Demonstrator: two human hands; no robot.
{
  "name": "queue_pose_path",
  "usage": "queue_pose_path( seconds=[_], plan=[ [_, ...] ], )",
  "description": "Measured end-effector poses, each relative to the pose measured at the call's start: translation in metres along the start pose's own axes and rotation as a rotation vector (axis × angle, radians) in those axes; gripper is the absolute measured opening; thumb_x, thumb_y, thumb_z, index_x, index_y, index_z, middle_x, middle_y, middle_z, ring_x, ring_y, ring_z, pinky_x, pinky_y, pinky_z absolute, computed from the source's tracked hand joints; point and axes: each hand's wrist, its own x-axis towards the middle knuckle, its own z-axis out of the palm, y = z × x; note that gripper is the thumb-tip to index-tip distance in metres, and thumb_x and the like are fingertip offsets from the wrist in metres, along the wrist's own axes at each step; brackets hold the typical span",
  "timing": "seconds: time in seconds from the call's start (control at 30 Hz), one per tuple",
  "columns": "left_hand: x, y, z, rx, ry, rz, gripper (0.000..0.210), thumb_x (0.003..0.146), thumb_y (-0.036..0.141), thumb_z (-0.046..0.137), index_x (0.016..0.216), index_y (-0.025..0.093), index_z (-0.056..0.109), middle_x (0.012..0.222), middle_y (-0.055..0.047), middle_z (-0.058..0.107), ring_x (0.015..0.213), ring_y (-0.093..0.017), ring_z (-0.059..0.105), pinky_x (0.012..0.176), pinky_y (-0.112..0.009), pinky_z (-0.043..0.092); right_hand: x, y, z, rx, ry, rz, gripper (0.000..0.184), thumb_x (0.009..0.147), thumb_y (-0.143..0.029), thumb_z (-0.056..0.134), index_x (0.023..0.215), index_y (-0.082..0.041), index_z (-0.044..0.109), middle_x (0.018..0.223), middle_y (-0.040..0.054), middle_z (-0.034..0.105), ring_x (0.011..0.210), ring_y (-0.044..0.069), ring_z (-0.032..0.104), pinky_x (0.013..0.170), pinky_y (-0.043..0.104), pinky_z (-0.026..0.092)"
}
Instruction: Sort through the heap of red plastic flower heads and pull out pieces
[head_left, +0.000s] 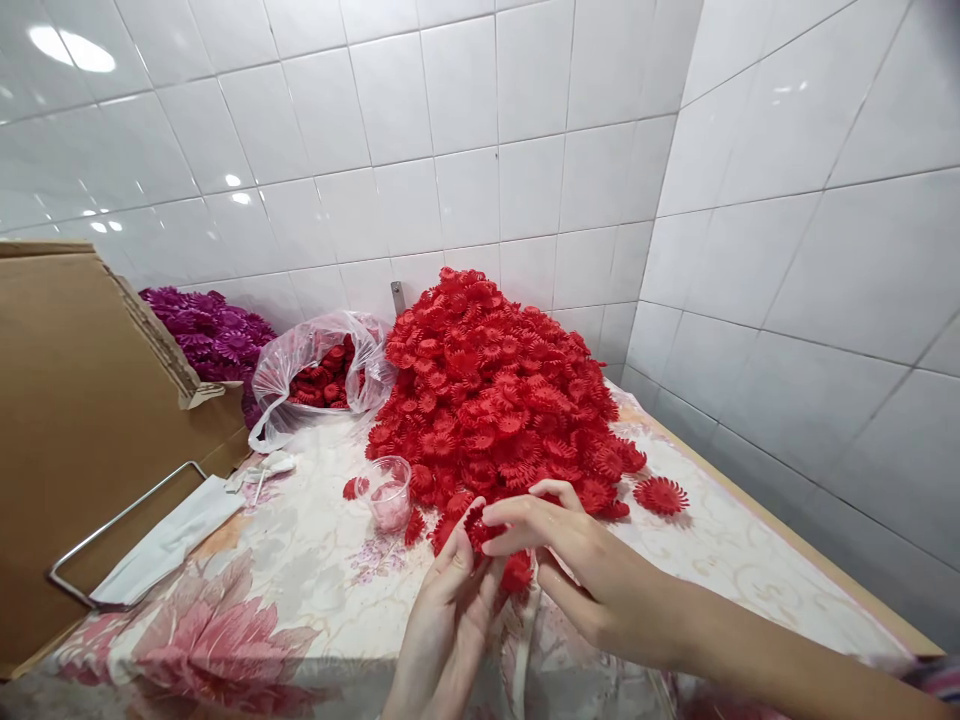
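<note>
Near the table's front, my left hand (451,610) is closed around a small red artificial flower (480,530) with fringed petals. From the right, my right hand (574,550) reaches over with bent fingers, and its fingertips grip the same flower. Part of the flower is hidden behind those fingers. Another red flower (517,572) shows just below my hands. Directly behind them rises a large heap of similar red flowers (487,390). To the left of the heap stands a clear plastic cup (390,494) with pale pink stuff in it.
Left of the heap lies a clear plastic bag (281,370) of darker red flowers, with a pile of purple flowers (206,335) behind. A cardboard box (90,420) and a metal wire frame (135,510) stand at left. A loose red flower (661,496) lies at right on the floral tablecloth (322,590).
</note>
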Motion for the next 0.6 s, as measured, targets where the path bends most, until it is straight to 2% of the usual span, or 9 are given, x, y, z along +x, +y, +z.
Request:
queue_pose_path(
  seconds=[0.1,0.2,0.27,0.33,0.43,0.53,0.6],
  plan=[
    [-0.003,0.000,0.007,0.019,0.023,0.016,0.008,0.078,0.016,0.058,0.083,0.015,0.064,0.087,-0.005,0.067,0.074,-0.013,0.064,0.080,-0.028,0.050,-0.002,0.008,-0.002,0.002,0.152,0.040,0.037,0.075,-0.003,0.038,0.106,-0.021,0.049,0.094,0.0038,0.066,0.096,0.020,0.051,0.082,0.037,0.040],
    [-0.003,-0.003,0.013,0.049,-0.021,0.041,0.009,0.067,0.017,0.069,0.074,0.015,0.064,0.080,-0.003,0.067,0.073,-0.014,0.064,0.074,-0.026,0.051,0.000,0.017,-0.003,-0.045,0.292,-0.008,0.024,0.081,-0.015,0.045,0.103,-0.020,0.052,0.107,0.0084,0.059,0.105,0.021,0.049,0.088,0.039,0.038],
    [-0.002,-0.007,0.016,0.086,-0.079,0.045,0.016,0.062,0.019,0.074,0.072,0.015,0.063,0.077,-0.003,0.066,0.071,-0.013,0.063,0.069,-0.023,0.051,0.000,0.021,-0.003,-0.049,0.274,-0.009,0.022,0.079,-0.020,0.052,0.100,-0.020,0.053,0.115,0.0094,0.054,0.111,0.023,0.046,0.092,0.040,0.037],
    [-0.001,-0.010,0.018,0.151,-0.118,0.047,0.021,0.062,0.027,0.074,0.075,0.016,0.062,0.076,-0.003,0.066,0.070,-0.013,0.063,0.063,-0.022,0.050,-0.001,0.022,-0.003,-0.005,0.245,0.032,0.014,0.076,-0.018,0.054,0.090,-0.021,0.054,0.117,0.0086,0.053,0.110,0.022,0.047,0.091,0.039,0.038],
    [0.000,-0.012,0.018,0.308,-0.049,0.167,0.029,0.063,0.036,0.072,0.083,0.017,0.062,0.088,-0.006,0.067,0.082,-0.017,0.064,0.067,-0.023,0.049,-0.003,0.025,-0.007,0.165,0.312,0.139,0.009,0.075,-0.012,0.049,0.078,-0.021,0.048,0.109,0.0066,0.057,0.103,0.019,0.053,0.086,0.035,0.043],
    [0.003,-0.008,0.015,0.468,0.065,0.381,0.036,0.060,0.039,0.072,0.087,0.017,0.061,0.097,-0.007,0.066,0.093,-0.020,0.061,0.078,-0.026,0.047,-0.006,0.031,-0.012,0.343,0.320,0.260,0.010,0.080,-0.016,0.043,0.088,-0.022,0.044,0.102,0.0055,0.062,0.095,0.017,0.058,0.082,0.035,0.046],
    [0.005,-0.006,0.011,0.581,0.071,0.469,0.036,0.061,0.039,0.071,0.088,0.018,0.060,0.095,-0.006,0.066,0.094,-0.020,0.060,0.082,-0.027,0.046,-0.007,0.037,-0.013,0.329,0.259,0.309,0.019,0.084,-0.019,0.040,0.101,-0.022,0.046,0.102,0.0055,0.063,0.096,0.018,0.058,0.084,0.036,0.044]
  ],
)
